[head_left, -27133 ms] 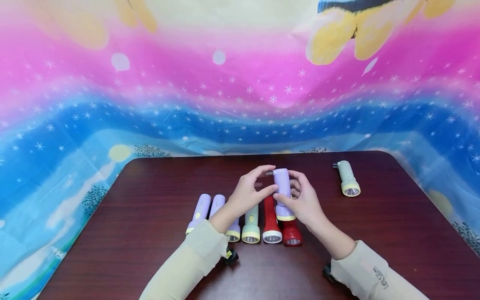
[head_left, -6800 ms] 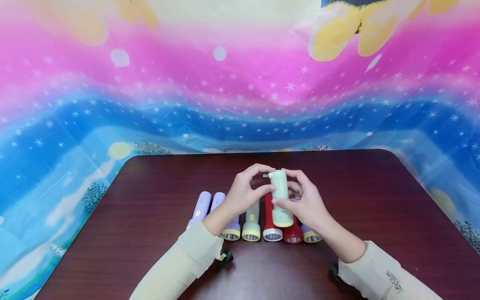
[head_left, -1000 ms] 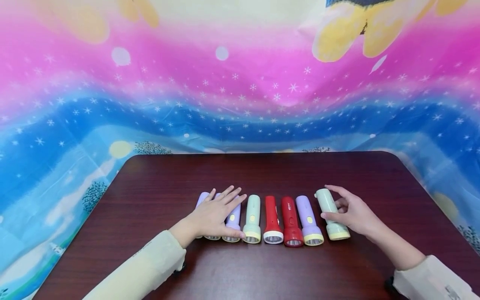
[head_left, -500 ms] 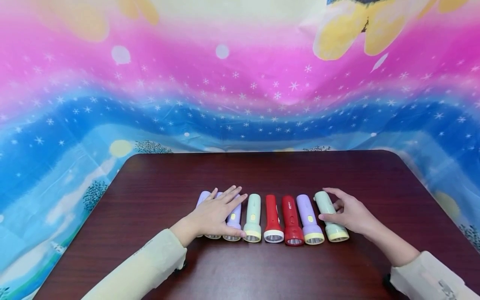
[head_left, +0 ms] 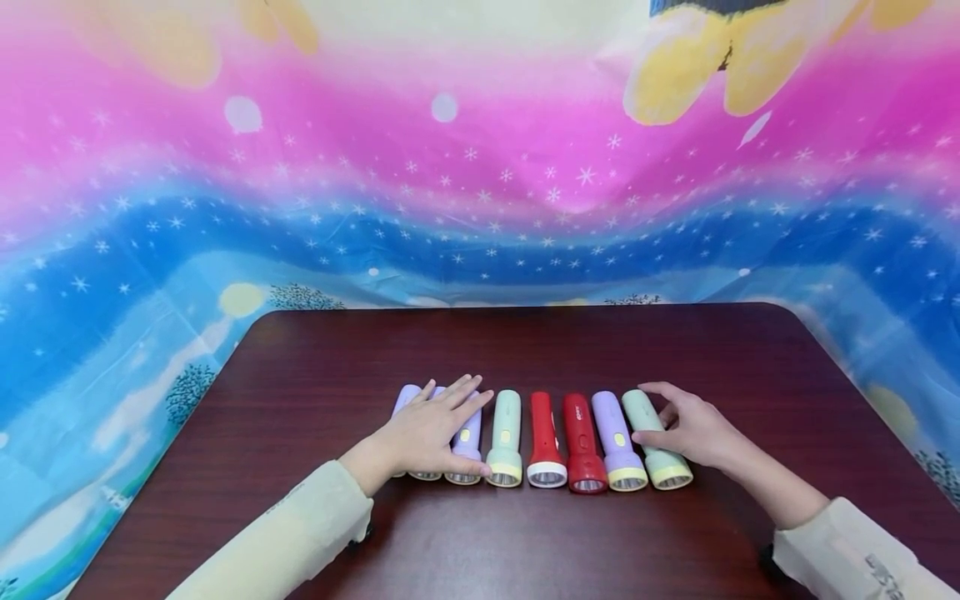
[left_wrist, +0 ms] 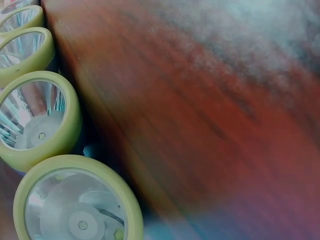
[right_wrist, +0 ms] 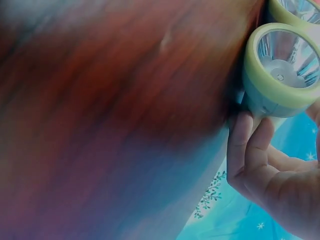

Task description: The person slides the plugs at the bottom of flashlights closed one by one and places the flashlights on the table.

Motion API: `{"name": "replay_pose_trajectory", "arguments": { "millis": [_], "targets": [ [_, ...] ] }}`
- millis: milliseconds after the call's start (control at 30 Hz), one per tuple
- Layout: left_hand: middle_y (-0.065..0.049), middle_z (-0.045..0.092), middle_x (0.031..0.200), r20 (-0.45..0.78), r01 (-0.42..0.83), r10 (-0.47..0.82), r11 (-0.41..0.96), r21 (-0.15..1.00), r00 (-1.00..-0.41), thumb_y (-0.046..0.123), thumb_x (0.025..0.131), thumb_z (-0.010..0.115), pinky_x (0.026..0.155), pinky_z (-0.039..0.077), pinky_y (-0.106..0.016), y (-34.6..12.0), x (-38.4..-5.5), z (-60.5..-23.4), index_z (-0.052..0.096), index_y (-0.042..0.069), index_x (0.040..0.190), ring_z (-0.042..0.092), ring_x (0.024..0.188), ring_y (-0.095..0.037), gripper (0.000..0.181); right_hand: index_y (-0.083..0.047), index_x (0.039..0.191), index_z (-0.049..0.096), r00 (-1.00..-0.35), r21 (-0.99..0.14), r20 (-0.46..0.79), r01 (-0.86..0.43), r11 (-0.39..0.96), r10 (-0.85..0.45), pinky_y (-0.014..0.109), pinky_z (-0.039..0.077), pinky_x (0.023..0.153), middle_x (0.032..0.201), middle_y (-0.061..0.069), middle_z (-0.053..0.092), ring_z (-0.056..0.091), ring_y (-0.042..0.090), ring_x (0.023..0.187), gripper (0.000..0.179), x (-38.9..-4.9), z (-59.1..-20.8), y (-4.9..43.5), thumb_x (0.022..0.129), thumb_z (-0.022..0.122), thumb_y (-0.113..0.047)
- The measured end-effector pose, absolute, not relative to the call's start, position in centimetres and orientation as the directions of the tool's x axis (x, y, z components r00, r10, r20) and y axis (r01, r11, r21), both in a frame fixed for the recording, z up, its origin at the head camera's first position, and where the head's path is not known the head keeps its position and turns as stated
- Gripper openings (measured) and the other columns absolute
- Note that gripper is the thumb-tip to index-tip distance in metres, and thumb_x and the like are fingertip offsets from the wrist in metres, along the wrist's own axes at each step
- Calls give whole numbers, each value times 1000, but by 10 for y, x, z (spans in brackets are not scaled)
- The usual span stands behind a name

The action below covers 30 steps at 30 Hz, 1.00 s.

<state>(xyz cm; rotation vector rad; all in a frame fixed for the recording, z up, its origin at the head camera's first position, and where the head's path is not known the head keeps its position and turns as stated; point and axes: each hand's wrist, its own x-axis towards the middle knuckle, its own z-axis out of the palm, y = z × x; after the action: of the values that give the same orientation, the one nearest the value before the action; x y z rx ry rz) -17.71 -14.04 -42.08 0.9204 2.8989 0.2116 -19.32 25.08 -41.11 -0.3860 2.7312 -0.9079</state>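
Note:
A row of flashlights lies on the table in the head view, lamp ends toward me. My left hand [head_left: 427, 433] rests with spread fingers over the purple flashlights [head_left: 467, 429] at the left end, partly hiding them. My right hand [head_left: 693, 425] grips the green flashlight [head_left: 660, 454] at the right end, thumb on its near side and fingers around the far end. Beside it lies a purple flashlight [head_left: 618, 442], then a dark red flashlight [head_left: 582, 446], a red flashlight with a white rim [head_left: 545, 442] and another green flashlight [head_left: 507, 433]. The right wrist view shows curled fingers against the green flashlight [right_wrist: 272, 95].
The dark brown wooden table [head_left: 480, 533] has rounded back corners. A patterned cloth backdrop [head_left: 480, 192] in pink and blue hangs behind it. Yellow-rimmed lamp heads [left_wrist: 45, 120] line the left edge of the left wrist view.
Both hands held a purple flashlight, later the green one, before separating. Over the last second my right hand slid the green flashlight left against the purple one. My left hand stayed put.

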Motion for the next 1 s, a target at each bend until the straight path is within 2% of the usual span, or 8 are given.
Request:
{"name": "replay_pose_trajectory", "arguments": {
  "millis": [300, 533, 833, 1000],
  "targets": [
    [-5, 22, 166, -60, 557, 573, 813, 173, -818, 81, 78, 57, 120, 22, -60, -140, -177, -420, 27, 23, 158, 20, 154, -21, 103, 4, 143, 41, -953, -579, -151, -130, 805, -262, 32, 44, 59, 77, 5, 57, 52, 17, 67, 82, -190, -408, 245, 82, 80, -34],
    [-5, 22, 166, -55, 561, 574, 813, 158, -817, 81, 78, 56, 120, 23, -60, -140, -177, -422, 27, 24, 158, 20, 154, -21, 103, 7, 142, 40, -956, -551, -145, -136, 823, -254, 31, 43, 59, 77, 5, 58, 52, 16, 67, 82, -190, -406, 244, 84, 78, -35],
    [-6, 23, 166, -55, 562, 575, 813, 153, -816, 81, 79, 55, 119, 24, -60, -139, -176, -421, 27, 24, 158, 22, 154, -22, 102, 7, 145, 38, -946, -569, -165, -139, 811, -278, 32, 47, 64, 91, 9, 64, 57, 18, 77, 77, -191, -403, 251, 90, 72, -37],
    [-3, 22, 166, -41, 569, 579, 811, 139, -815, 83, 80, 52, 116, 25, -66, -140, -174, -420, 26, 23, 159, 20, 154, -25, 102, 6, 150, 29, -945, -611, -121, -171, 773, -305, 41, 56, 72, 113, 24, 64, 66, 30, 92, 82, -196, -400, 263, 93, 69, -38]
  ]
}}
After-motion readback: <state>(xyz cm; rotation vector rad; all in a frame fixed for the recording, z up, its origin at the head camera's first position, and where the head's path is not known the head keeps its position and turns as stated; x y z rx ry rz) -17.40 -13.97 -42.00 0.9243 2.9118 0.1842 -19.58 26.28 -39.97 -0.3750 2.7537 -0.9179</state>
